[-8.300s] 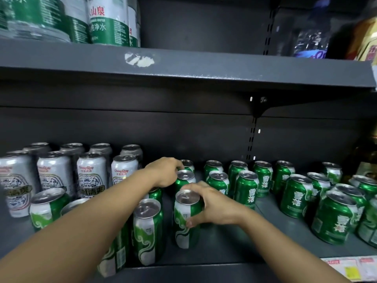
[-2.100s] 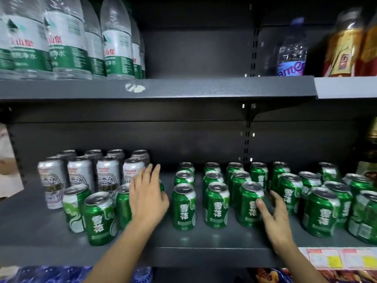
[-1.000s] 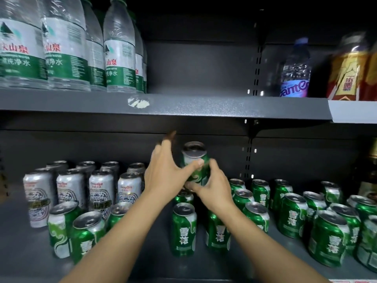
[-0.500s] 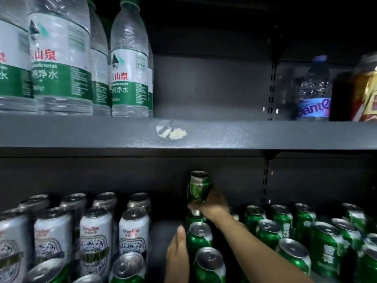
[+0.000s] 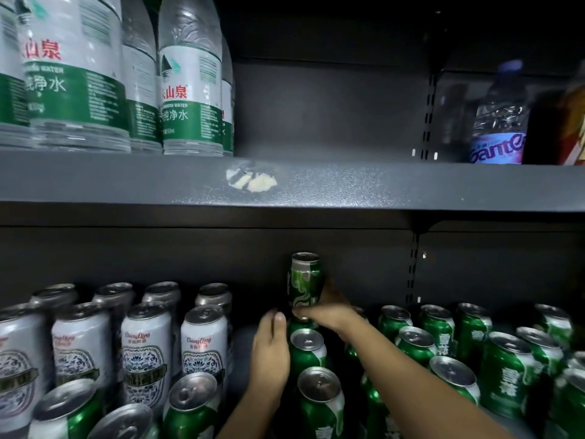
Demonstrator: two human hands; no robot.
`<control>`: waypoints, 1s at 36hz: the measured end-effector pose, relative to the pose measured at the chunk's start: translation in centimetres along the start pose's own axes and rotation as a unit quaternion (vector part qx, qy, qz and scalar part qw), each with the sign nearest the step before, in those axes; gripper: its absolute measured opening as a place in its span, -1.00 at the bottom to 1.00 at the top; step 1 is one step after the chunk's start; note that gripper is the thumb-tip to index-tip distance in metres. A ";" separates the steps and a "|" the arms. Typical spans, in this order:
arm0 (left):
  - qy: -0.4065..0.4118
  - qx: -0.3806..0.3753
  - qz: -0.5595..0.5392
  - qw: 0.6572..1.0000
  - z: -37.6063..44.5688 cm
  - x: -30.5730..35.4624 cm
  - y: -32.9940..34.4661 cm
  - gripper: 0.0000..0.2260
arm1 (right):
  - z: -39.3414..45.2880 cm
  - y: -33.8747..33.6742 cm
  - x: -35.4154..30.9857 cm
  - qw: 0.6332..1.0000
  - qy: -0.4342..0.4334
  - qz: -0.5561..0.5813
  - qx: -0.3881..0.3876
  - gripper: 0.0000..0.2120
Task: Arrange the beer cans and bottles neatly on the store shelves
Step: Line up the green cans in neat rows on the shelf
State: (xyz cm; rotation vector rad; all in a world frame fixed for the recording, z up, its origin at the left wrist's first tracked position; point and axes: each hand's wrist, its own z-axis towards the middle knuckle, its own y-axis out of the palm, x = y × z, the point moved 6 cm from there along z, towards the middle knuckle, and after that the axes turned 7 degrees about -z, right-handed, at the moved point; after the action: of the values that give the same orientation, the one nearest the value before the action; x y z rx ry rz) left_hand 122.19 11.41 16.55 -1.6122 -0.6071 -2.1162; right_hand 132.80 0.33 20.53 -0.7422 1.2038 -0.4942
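Up at the back of the lower shelf (image 5: 240, 340), seen from the head camera, the right hand (image 5: 329, 313) grips the base of a green beer can (image 5: 304, 280), fingers curled round its lower rim and thumb side toward the camera; the can stands upright above the hand, on top of the rearmost can in a column of green cans (image 5: 308, 346), though whether it rests there or is held just above cannot be told. The left hand (image 5: 271, 350) lies just left of that column, fingers straight and together, pressed flat along the side of the second can and holding nothing. More green cans (image 5: 456, 350) fill the shelf to the right of the right forearm, set in loose rows. To the left, well apart from both hands, stand silver ChongQing beer cans (image 5: 145, 346), with a few green cans (image 5: 190, 403) in front of them. On the upper shelf (image 5: 348, 185) stand green-labelled water bottles (image 5: 190, 90) at the left and a purple-labelled bottle (image 5: 497, 122) at the right.
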 end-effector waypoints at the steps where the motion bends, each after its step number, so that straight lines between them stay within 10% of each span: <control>1: 0.005 0.005 -0.005 1.000 0.7 0.8 0.0 -0.65 | 0.0 -0.1 0.2 0.999 0.000 0.038 0.001 -0.13; 12: -0.011 -0.064 -0.113 0.992 3.7 5.5 2.6 -0.80 | -0.8 -2.0 -0.2 0.981 -0.082 0.173 -0.004 -0.56; 24: -0.061 -0.166 -0.126 0.976 2.5 5.2 3.0 -0.62 | -1.1 -3.6 -0.2 0.974 -0.094 0.141 -0.153 -0.50; 36: -0.046 -0.060 -0.102 0.992 2.9 4.3 2.6 -0.83 | -0.1 -3.1 -1.2 0.996 -0.085 -0.002 0.018 -0.25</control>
State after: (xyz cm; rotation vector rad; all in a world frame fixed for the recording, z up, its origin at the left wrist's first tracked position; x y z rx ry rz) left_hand 124.86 10.67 21.69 -1.7891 -0.7136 -2.2725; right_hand 132.48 -0.91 23.58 -0.7419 1.0325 -0.4458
